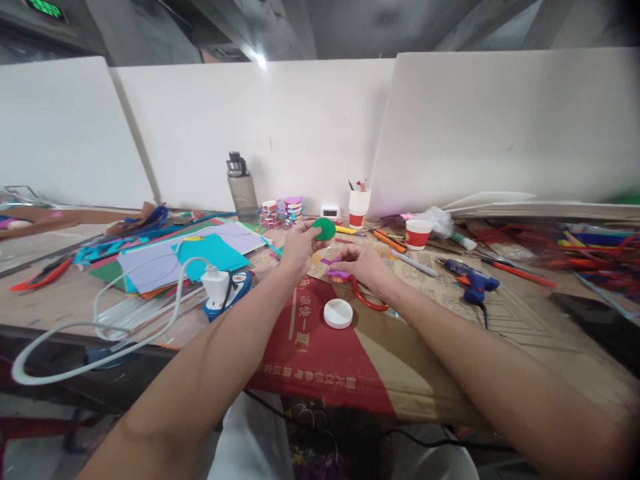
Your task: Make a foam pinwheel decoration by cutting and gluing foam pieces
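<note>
My left hand (300,245) pinches a green paper disc (325,229) by its edge, raised above the work area. Lower and to the right, the closed fingertips of my right hand (364,263) are on a small purple piece (340,275); its exact shape is partly hidden by the fingers. A red scissor-like handle (369,300) lies under my right wrist, its other end hidden. Nearer to me, a white round lid (338,313) rests on the red and brown cardboard (320,373).
Coloured paper sheets (210,257), a white charger (216,283) and its cable lie left. A bottle (242,187) and two small layered stacks (293,211) stand behind. Paper cups (418,235), pens and a blue glue gun (473,279) are on the right.
</note>
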Action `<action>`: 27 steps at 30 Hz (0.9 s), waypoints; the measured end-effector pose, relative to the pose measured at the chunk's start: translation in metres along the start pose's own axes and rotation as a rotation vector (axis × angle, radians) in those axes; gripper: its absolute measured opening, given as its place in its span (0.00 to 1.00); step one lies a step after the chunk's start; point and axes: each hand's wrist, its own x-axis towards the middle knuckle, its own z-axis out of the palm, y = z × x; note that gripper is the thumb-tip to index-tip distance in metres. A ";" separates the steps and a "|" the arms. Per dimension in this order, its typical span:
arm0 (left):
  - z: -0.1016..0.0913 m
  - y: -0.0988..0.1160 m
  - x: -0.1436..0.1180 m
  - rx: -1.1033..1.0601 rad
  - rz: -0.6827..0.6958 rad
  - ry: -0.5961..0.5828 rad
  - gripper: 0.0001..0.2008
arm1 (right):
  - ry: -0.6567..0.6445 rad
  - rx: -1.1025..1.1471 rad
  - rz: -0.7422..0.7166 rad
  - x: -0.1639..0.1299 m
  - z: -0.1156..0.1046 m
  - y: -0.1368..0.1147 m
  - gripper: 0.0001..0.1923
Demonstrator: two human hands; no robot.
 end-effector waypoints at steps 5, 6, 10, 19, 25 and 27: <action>0.001 -0.001 -0.001 0.015 0.009 -0.009 0.04 | -0.022 -0.191 -0.062 -0.003 0.004 0.006 0.11; 0.001 -0.001 -0.002 0.018 0.006 -0.007 0.04 | -0.028 -0.256 -0.082 -0.003 0.005 0.008 0.11; 0.002 -0.002 -0.003 0.029 -0.042 -0.021 0.05 | -0.065 -0.488 -0.144 -0.005 0.011 0.012 0.09; 0.001 -0.009 -0.003 0.024 -0.121 -0.097 0.06 | -0.175 -0.529 -0.244 -0.009 0.006 0.006 0.09; -0.001 -0.011 -0.003 0.025 -0.109 -0.127 0.06 | -0.185 -0.561 -0.364 -0.015 0.009 -0.002 0.11; -0.002 -0.012 -0.002 0.026 -0.100 -0.141 0.07 | -0.122 -0.542 -0.393 -0.016 0.009 -0.006 0.10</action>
